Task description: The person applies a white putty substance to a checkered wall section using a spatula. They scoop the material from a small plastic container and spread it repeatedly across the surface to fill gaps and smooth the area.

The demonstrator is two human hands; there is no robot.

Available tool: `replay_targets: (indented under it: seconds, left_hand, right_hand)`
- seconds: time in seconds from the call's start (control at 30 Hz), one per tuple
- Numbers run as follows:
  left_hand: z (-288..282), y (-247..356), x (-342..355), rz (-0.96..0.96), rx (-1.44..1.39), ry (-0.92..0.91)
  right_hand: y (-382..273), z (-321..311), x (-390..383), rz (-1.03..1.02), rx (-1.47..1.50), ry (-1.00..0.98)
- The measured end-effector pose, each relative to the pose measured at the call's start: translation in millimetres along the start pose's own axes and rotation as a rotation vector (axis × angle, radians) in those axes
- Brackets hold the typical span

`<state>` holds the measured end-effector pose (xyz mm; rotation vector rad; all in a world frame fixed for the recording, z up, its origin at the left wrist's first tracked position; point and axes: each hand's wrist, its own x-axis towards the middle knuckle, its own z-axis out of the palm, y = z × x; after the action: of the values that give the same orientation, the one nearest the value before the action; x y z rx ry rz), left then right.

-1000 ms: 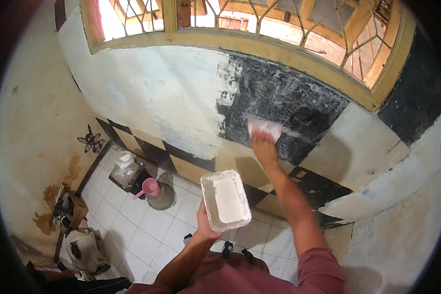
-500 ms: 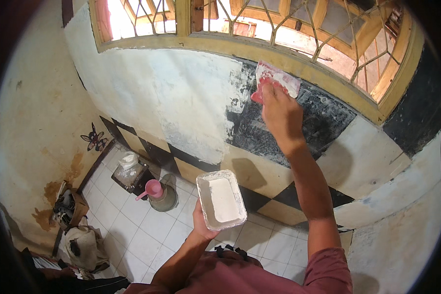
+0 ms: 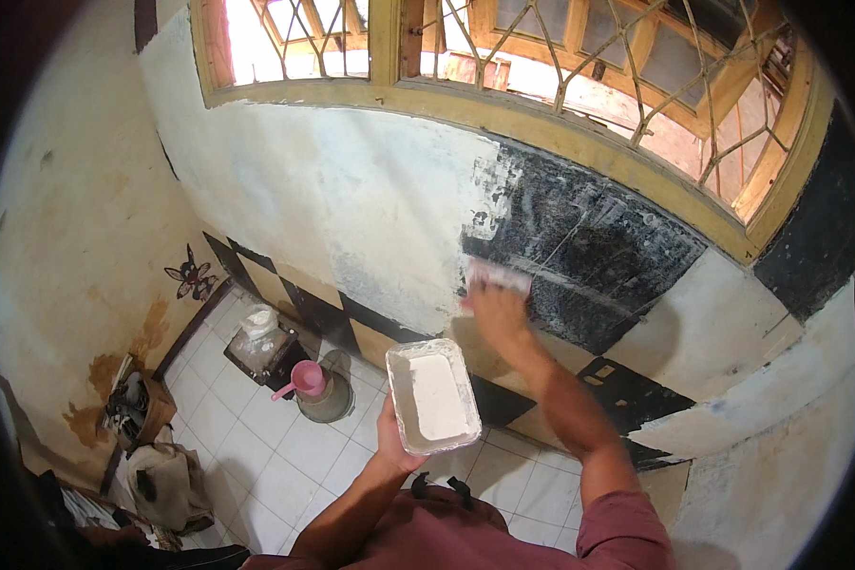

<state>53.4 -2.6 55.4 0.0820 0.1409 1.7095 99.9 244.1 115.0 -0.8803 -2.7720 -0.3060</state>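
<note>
Our right hand (image 3: 500, 315) has its grip pressed together on a flat white spreading blade (image 3: 497, 277), fingers pinching it from below and holding it against the black wall patch (image 3: 589, 247), at that patch's lower left corner. Half a second ago the same hand was high on the patch, just under the yellow window frame (image 3: 541, 128); it has since swept down and to the left, and a pale streak now runs across the black where the blade sits, which we read as the white coat being dragged further over the dark area, with most of the black still uncovered. The blade's long axis lies nearly level, tilted slightly down to the right, its working edge pointing up toward the window frame and its face flat to the wall. Our left hand (image 3: 395, 445) is closed from beneath around a rectangular white tray (image 3: 434, 394) of white paste, held below and to the left of the black patch, away from the wall; the tray's long axis runs roughly toward the wall and its open side faces up. Further left of the patch the wall is already whitish, and below it runs a band of black and tan diamond tiles (image 3: 370, 332). Far down on the tiled floor (image 3: 285, 456), well left of the patch, stand a pink scoop (image 3: 304, 378) on a grey bucket (image 3: 325, 399) and a plastic jug (image 3: 258, 328).
</note>
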Motion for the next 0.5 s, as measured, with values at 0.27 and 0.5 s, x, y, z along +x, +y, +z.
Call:
replay_targets:
  seconds: [0.27,0.5]
  left_hand:
    - [7,17,7,-0.025,0.032,-0.029]
    - [5,22,17,-0.024,0.124,0.034]
  right_hand:
    - [44,-123,15,0.163,-0.051,0.768]
    - [92,91,-47,0.301,0.05,0.43]
